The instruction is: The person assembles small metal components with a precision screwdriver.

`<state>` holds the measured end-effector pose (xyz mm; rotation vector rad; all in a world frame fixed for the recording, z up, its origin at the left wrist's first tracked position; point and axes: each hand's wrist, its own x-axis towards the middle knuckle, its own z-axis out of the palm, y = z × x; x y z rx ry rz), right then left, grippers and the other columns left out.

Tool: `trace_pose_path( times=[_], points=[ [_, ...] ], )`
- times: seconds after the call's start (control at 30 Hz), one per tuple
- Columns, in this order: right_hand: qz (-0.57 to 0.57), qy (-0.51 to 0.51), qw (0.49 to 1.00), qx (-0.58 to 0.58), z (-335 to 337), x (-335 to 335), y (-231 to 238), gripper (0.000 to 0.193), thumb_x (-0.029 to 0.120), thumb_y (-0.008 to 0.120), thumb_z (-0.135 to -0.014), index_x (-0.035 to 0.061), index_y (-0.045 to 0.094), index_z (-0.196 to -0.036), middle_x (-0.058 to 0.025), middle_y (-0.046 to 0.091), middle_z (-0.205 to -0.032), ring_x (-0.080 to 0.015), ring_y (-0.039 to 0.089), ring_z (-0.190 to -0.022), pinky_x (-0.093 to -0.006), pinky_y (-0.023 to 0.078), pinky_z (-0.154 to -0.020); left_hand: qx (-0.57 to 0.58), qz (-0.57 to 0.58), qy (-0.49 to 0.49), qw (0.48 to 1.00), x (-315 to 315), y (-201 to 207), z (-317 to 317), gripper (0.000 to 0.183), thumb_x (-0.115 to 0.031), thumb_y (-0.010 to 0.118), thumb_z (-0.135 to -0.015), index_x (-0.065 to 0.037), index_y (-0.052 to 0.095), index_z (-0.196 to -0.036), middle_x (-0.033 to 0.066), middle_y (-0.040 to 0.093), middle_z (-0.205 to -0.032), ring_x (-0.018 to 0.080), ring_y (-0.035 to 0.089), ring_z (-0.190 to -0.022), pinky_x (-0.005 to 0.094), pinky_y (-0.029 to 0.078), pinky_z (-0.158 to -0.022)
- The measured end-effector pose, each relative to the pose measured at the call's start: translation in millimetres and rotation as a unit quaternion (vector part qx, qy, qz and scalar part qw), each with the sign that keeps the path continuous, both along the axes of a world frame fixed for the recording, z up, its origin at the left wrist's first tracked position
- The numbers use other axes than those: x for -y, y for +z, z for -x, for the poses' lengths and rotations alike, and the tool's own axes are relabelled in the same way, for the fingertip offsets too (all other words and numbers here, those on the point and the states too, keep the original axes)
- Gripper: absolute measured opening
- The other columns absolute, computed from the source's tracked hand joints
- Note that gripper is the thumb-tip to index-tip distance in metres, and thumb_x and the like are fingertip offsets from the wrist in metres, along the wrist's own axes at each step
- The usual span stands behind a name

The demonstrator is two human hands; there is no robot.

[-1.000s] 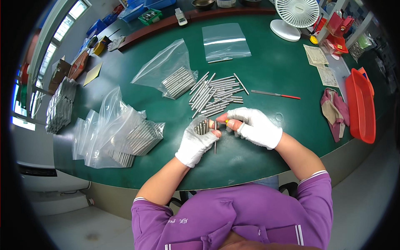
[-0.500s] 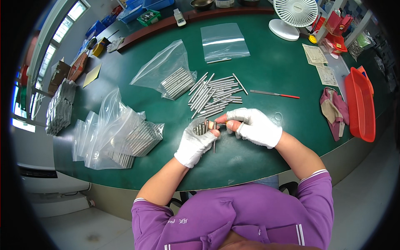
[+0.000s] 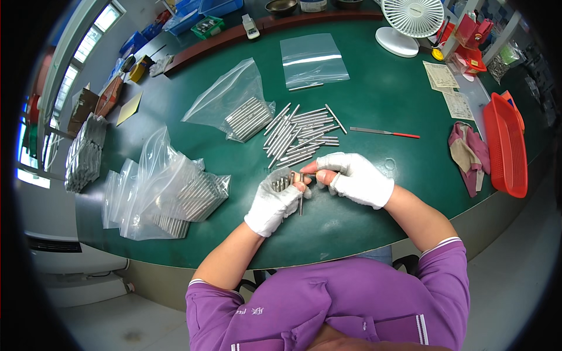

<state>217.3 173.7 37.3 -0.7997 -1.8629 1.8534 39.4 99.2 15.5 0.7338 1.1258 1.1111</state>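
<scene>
My left hand (image 3: 272, 202), in a white glove with bare fingertips, is closed around several short metal rods (image 3: 282, 184). One rod (image 3: 301, 205) sticks out below its thumb. My right hand (image 3: 357, 179), gloved the same way, meets it from the right with thumb and forefinger pinched together. A thin, dark piece shows between those fingertips, against the rods; its kind is too small to tell. Just beyond my hands lies a loose pile of metal rods (image 3: 298, 136). To its left, a clear plastic bag (image 3: 228, 88) holds a row of similar rods.
More bags of rods (image 3: 193, 196) lie at the left. A flat empty bag (image 3: 313, 58) is at the back, and a red-handled file (image 3: 386, 132) lies right of the pile. Farther right are a pink-and-beige cloth (image 3: 468, 153), red basket (image 3: 504, 146) and white fan (image 3: 398, 42).
Both hands stay in nearly the same place. The piece between my right fingertips and the rods in my left hand have shifted slightly.
</scene>
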Motion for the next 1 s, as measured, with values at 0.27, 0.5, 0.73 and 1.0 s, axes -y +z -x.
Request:
trace_pose_path(
  times=[0.27,0.5,0.73,1.0],
  points=[
    [-0.072,-0.026,0.997,0.006,-2,-4,-6,0.025,0.013,0.049,-0.085,0.0043,0.057,-0.107,0.0011,0.056,-0.084,-0.0064,0.046,-0.073,-0.0204,0.041,-0.065,0.014,0.046,-0.077,0.996,-1,7,6,0.028,-0.026,0.058,-0.083,-0.003,0.056,-0.098,0.0040,0.059,-0.073,0.0056,0.048,-0.056,0.0181,0.038,-0.047],
    [0.007,0.001,1.000,0.001,-4,-2,4,0.026,0.014,0.050,-0.086,0.0037,0.056,-0.109,-0.0003,0.057,-0.088,-0.0064,0.047,-0.075,-0.0210,0.041,-0.066,-0.006,0.009,-0.016,1.000,0,4,0,0.025,-0.025,0.059,-0.082,-0.003,0.053,-0.091,0.0050,0.056,-0.069,0.0035,0.034,-0.040,0.0172,0.027,-0.037],
    [-0.019,-0.003,1.000,0.004,-1,0,0,0.027,0.012,0.051,-0.085,0.0035,0.055,-0.110,-0.0024,0.059,-0.097,-0.0084,0.050,-0.085,-0.0225,0.041,-0.075,-0.034,0.006,0.010,0.999,0,-2,2,0.025,-0.020,0.066,-0.075,-0.004,0.052,-0.087,0.0034,0.055,-0.070,0.0080,0.049,-0.057,0.0184,0.037,-0.046],
    [-0.018,-0.001,0.999,0.027,0,0,1,0.026,0.011,0.051,-0.085,0.0037,0.056,-0.110,0.0000,0.058,-0.090,-0.0052,0.047,-0.075,-0.0202,0.041,-0.067,-0.046,0.007,0.008,0.999,-1,-2,2,0.025,-0.016,0.068,-0.072,-0.005,0.051,-0.086,0.0030,0.055,-0.072,0.0090,0.052,-0.062,0.0195,0.040,-0.049]
  ],
)
